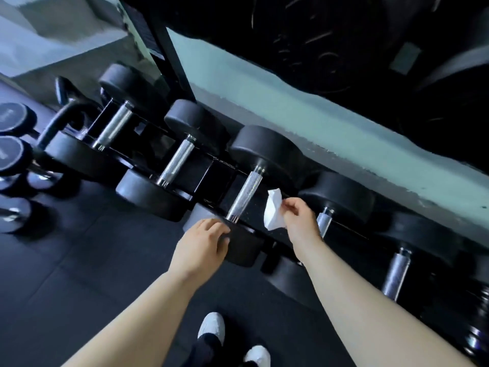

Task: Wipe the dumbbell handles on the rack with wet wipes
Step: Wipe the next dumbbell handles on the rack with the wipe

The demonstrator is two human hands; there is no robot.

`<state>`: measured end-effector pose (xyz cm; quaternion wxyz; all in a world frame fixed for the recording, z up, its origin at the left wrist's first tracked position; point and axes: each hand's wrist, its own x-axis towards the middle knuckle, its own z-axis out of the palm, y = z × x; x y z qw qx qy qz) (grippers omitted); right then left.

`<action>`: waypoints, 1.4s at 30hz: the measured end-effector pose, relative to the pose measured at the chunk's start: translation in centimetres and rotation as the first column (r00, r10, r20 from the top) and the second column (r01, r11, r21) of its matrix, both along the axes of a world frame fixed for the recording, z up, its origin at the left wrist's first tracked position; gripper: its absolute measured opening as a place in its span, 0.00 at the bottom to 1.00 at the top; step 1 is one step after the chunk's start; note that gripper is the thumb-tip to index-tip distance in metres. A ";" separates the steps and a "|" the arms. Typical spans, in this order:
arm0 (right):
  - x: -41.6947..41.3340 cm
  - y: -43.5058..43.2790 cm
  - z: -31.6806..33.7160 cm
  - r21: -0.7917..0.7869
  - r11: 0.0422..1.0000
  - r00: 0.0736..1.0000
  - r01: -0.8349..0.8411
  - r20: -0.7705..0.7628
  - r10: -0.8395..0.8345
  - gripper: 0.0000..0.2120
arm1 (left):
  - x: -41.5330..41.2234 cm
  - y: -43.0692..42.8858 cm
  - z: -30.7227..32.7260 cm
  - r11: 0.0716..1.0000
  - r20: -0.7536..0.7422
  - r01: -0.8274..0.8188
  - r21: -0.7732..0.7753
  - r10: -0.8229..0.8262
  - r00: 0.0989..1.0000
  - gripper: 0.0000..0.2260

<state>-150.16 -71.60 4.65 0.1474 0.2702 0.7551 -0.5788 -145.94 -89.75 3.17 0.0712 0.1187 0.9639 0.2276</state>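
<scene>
The near dumbbell head [243,250] is rested on by the left hand [201,245], fingers relaxed. 1 limp, light wet wipe [274,211] is pinched by the right hand [299,218], just beside the stiff knurled handle [244,197] on the rack [197,178]; wrapping mid-bar is judged best.

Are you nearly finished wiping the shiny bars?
Hard to say: no handle looks visibly wiped. The right hand pinches the wipe beside the middle handle, not touching it. The left hand rests on that dumbbell's near head. Other handles wait along the rack.
</scene>
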 end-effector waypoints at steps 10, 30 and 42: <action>0.6 -3.7 2.2 -0.203 0.887 0.908 0.414 0.155 -0.389 0.11 | -3.3 -5.1 1.7 0.982 -0.046 0.185 0.047 -0.183 0.982 0.14; -5.7 -5.8 -11.4 0.352 0.936 0.999 0.030 -0.039 -0.018 0.11 | -8.5 -4.3 -11.0 0.709 -0.283 0.414 0.571 -0.303 0.910 0.07; -6.8 -5.1 -10.6 0.314 0.948 0.996 -0.057 -0.041 0.074 0.11 | -8.7 -4.6 -11.7 0.636 -0.284 0.414 0.651 -0.302 0.910 0.10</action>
